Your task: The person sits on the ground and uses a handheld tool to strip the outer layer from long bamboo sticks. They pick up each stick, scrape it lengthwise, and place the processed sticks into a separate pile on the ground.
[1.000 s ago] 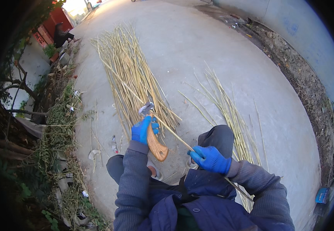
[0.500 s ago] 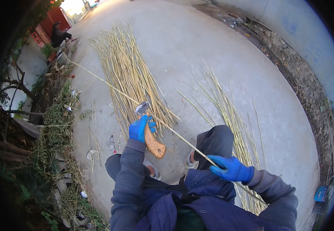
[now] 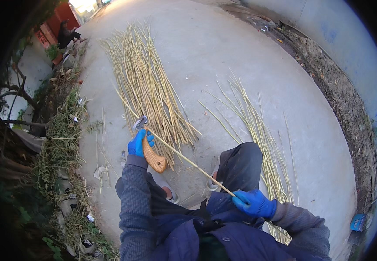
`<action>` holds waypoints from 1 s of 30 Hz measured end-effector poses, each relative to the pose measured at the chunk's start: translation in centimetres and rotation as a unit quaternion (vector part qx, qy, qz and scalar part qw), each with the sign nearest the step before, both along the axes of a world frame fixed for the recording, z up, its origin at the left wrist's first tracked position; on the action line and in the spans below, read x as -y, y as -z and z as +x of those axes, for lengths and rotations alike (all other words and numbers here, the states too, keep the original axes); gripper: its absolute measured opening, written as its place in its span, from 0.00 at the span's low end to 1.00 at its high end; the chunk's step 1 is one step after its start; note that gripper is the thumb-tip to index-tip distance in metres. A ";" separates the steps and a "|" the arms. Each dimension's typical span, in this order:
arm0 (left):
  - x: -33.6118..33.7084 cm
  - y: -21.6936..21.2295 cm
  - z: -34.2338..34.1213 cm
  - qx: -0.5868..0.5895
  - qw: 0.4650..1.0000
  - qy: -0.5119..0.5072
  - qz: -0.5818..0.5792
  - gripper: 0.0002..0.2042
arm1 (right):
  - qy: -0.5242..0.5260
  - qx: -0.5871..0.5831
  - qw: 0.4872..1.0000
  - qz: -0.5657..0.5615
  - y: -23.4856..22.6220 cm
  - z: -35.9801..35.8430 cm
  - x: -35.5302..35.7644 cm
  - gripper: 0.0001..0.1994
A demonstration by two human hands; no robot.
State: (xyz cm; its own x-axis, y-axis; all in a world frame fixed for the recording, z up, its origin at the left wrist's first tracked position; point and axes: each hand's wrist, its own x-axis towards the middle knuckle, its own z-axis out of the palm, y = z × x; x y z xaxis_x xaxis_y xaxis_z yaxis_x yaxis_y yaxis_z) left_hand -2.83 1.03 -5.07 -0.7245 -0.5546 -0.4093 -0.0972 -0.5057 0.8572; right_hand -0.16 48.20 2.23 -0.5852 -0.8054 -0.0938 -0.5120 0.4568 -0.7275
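Note:
My left hand [image 3: 139, 143], in a blue glove, is closed around a tool with a curved wooden handle [image 3: 154, 159] and a short metal head [image 3: 140, 122]. A long, thin, pale stick [image 3: 190, 162] runs past the metal head, slanting from the far left towards my right hand. My right hand [image 3: 253, 203], also gloved in blue, is closed on the near end of this stick. Beyond my left hand lies a thick bundle of similar sticks [image 3: 147, 82]. A smaller bundle of greener sticks [image 3: 262, 135] lies to the right of my knee, partly hidden by my right arm.
Grey concrete ground [image 3: 223, 52] spreads around me. Dry plants and rubble [image 3: 62, 143] line the left edge. A pale blue wall [image 3: 349, 48] with a dirt strip [image 3: 332, 74] runs along the right. A person [image 3: 68, 35] sits far left beside a potted plant [image 3: 54, 53].
My left hand and the tool have moved left and slightly away. My right hand has shifted slightly down. The stick's far end no longer reaches the left edge; its part behind my right hand no longer shows.

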 end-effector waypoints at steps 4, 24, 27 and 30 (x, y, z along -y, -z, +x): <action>4.7 0.5 -1.3 -0.022 0.997 -0.055 -0.039 0.22 | -0.026 -0.027 0.996 0.083 -3.3 3.0 -8.2 0.09; -11.6 -2.5 -0.4 0.007 0.995 0.100 0.017 0.23 | 0.035 0.062 0.996 -0.061 -0.3 -5.4 9.9 0.09; -4.0 -1.4 -2.6 -0.034 0.999 -0.023 -0.003 0.20 | 0.044 0.042 0.995 -0.084 -0.1 0.1 3.9 0.07; 2.2 -1.5 -3.9 -0.046 0.999 -0.025 -0.013 0.23 | 0.023 -0.040 0.999 0.010 -1.9 3.4 -2.4 0.10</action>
State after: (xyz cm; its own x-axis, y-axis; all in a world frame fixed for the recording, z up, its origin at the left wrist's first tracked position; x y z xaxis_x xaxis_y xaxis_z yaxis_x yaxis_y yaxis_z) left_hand -6.76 -1.22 -3.57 -0.7292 -0.6004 -0.3284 0.0066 -0.4861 0.8739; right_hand 3.29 50.65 4.10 -0.6273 -0.7764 -0.0611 -0.5465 0.4948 -0.6757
